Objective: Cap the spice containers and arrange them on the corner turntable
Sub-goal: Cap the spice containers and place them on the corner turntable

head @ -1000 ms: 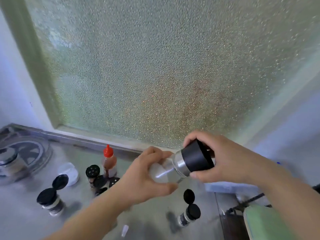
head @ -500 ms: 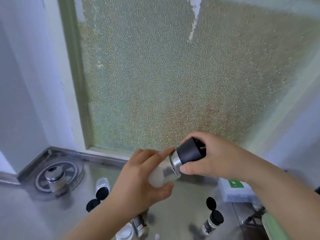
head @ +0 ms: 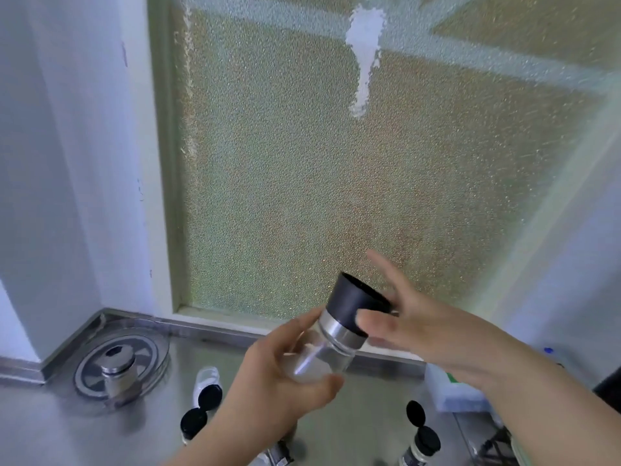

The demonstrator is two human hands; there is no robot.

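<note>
My left hand (head: 279, 381) grips a clear glass spice jar (head: 327, 353) by its body, tilted with the top toward the upper right. The jar has a metal collar and a black cap (head: 353, 302) on top. My right hand (head: 433, 331) is beside the cap with fingers spread and straight, the thumb tip against the cap's lower edge. A clear turntable (head: 117, 361) sits in the left corner of the steel counter (head: 67, 428), and one metal-lidded jar (head: 119, 375) stands on it.
Spice bottles with flipped-open black lids stand on the counter: one (head: 196, 420) left of my left forearm, one (head: 420, 438) at the lower right. A white cap (head: 206, 380) lies near the turntable. A pale box (head: 453, 388) sits at the right. A frosted window (head: 336, 163) backs the counter.
My right hand has let go of the black cap and opened its fingers. The jar is tilted more upright. The view has risen and shifted toward the corner turntable.
</note>
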